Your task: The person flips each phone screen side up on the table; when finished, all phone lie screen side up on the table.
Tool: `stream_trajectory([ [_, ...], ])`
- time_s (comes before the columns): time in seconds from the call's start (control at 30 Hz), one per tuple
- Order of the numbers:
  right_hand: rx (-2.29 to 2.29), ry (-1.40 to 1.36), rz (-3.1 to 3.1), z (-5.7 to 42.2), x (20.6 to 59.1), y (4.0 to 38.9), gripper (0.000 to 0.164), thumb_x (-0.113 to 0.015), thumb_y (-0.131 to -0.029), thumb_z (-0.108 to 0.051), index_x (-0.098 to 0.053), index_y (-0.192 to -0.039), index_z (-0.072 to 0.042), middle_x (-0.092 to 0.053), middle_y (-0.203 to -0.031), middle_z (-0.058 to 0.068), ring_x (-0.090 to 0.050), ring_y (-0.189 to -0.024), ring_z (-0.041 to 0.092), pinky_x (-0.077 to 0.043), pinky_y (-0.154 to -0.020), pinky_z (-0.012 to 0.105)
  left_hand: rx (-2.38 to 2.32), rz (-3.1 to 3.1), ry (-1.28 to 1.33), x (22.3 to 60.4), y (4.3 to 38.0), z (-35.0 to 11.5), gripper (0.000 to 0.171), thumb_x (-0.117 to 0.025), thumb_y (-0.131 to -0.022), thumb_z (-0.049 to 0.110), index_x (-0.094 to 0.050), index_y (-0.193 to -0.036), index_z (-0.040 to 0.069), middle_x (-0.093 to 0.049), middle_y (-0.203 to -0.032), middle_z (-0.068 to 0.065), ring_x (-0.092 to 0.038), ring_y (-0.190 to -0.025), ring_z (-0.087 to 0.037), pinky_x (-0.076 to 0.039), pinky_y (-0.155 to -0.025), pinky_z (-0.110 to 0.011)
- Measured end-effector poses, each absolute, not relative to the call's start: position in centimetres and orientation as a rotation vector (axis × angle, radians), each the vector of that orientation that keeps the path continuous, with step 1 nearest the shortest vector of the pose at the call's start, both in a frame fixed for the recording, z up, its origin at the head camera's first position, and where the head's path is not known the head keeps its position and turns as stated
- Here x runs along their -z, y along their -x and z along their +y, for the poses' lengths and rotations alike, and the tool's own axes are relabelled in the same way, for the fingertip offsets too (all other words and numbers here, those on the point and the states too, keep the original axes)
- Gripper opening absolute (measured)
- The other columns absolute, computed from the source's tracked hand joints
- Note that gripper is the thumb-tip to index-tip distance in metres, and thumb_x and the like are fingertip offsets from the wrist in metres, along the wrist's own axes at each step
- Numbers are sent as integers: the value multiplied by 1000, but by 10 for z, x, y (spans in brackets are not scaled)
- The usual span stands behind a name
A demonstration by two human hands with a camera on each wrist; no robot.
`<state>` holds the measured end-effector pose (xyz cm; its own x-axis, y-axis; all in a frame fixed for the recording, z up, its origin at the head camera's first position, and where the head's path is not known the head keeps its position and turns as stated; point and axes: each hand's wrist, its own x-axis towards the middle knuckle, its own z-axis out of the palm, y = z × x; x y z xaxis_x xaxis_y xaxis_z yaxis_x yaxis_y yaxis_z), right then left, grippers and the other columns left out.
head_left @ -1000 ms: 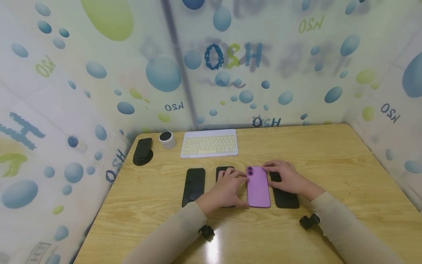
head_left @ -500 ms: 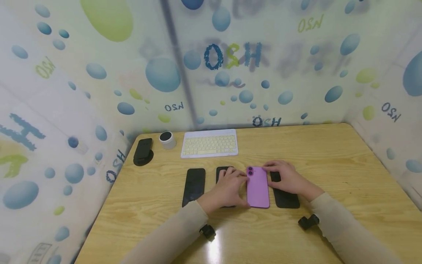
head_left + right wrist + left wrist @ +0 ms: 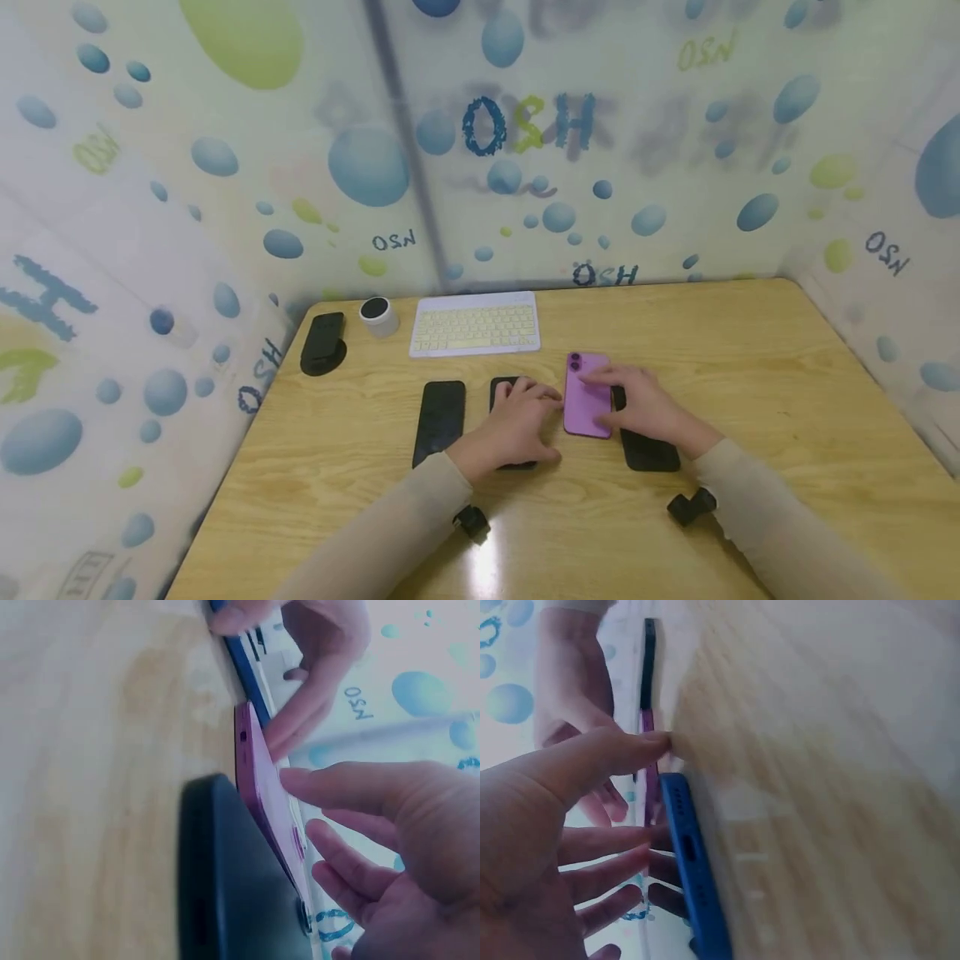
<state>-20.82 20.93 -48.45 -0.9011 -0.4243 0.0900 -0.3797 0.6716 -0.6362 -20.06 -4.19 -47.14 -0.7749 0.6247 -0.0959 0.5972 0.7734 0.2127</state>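
Note:
A purple phone [image 3: 579, 412] lies on the table, camera side up. My right hand [image 3: 651, 410] is over it from the right, its thumb and fingers spread above the phone's back. In the right wrist view a small gap shows between the thumb and the purple phone [image 3: 264, 784]. My left hand [image 3: 517, 429] arches over a dark phone with a blue edge [image 3: 694, 859], fingertips near the purple phone's left side. Beneath my right hand lies another black phone [image 3: 651, 454], partly covered.
Left of my left hand lies a further black phone [image 3: 440, 417]. A white keyboard [image 3: 476, 325] stands behind, beside a white cylinder with a dark top [image 3: 378, 317] and a black phone-like device on a round base [image 3: 323, 342]. Patterned walls [image 3: 480, 208] border the wooden table [image 3: 750, 350].
The purple phone has slid away from me, toward the back wall. My right hand has shifted left over it, while my left hand stays almost in place.

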Motion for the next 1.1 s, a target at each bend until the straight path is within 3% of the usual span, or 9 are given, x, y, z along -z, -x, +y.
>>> stream_trajectory([
  [0.1,1044,652,2858,212,485,214,56,-83,-86,-13,-66,-139,-9,-59,-145,23,-49,-137,49,-29,-110,72,-252,2774,-979,468,201,-42,76,-87,-77,52,-63,-143,23,-57,-149,7,-41,-137,-21,-30,-106,-49],
  [0.33,900,572,2931,219,483,231,49,-74,-94,-16,-63,-141,-6,-54,-150,22,-40,-139,51,-13,-109,73,-234,2784,-951,465,202,-39,81,-85,-79,55,-58,-148,21,-57,-150,2,-41,-137,-23,-30,-105,-49],
  [0.6,836,486,2918,216,481,237,50,-75,-94,-23,-64,-140,-5,-54,-150,22,-38,-140,52,-11,-110,75,-203,2805,-948,467,202,-31,80,-84,-79,57,-59,-147,23,-58,-147,2,-41,-134,-23,-30,-104,-48],
  [1.1,861,511,2886,208,480,234,45,-73,-95,-19,-66,-137,-3,-59,-146,21,-43,-138,47,-9,-111,75,-170,2834,-915,467,200,-31,85,-84,-74,65,-63,-143,19,-59,-145,3,-42,-133,-22,-31,-100,-45],
])
